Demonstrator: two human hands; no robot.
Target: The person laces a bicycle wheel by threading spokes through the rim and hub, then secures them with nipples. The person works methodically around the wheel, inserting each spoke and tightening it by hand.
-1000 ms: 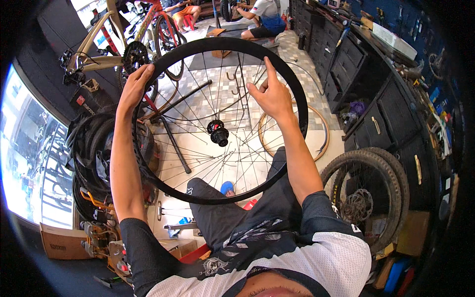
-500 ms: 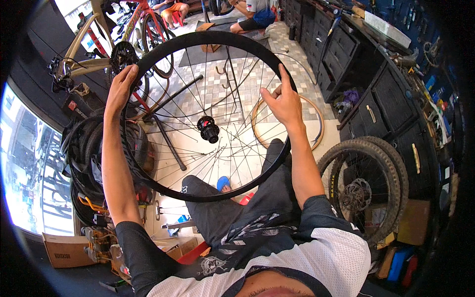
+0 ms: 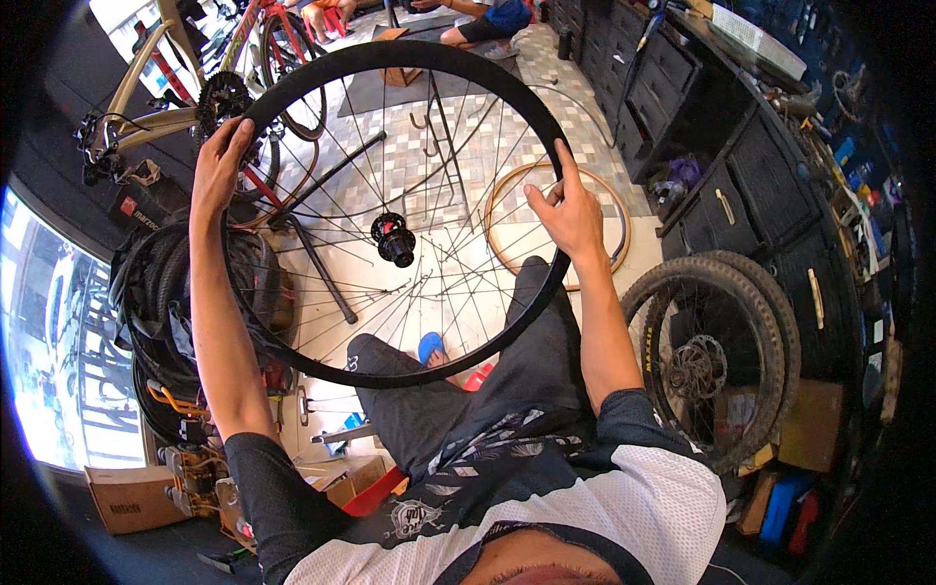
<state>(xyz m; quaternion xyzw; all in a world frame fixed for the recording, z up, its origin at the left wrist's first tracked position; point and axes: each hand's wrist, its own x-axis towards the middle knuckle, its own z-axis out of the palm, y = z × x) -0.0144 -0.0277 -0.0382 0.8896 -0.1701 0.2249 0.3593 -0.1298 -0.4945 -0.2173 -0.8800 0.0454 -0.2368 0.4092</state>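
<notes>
A black bicycle wheel [image 3: 388,58] with thin dark spokes is held up in front of me, tilted above my lap. Its black hub [image 3: 393,240], with a small red mark, sits in the middle. My left hand [image 3: 222,161] is closed on the rim at the upper left, thumb and fingers on either side. On the right side of the rim lies my right hand [image 3: 570,210], index finger stretched along the edge and thumb apart on the inner side. The fingers beneath are partly hidden.
Bicycles [image 3: 283,68] stand at the far left above stacked black tires [image 3: 161,302]. A tan hoop [image 3: 624,219] lies on the floor beyond the wheel. Knobby-tired wheels [image 3: 697,356] lean by dark drawers [image 3: 726,210] on the right. Other people [image 3: 487,27] sit at the back.
The whole view has shifted slightly, so the room sits higher and further left in the picture. The wheel and both hands have shifted with it; their grip looks the same.
</notes>
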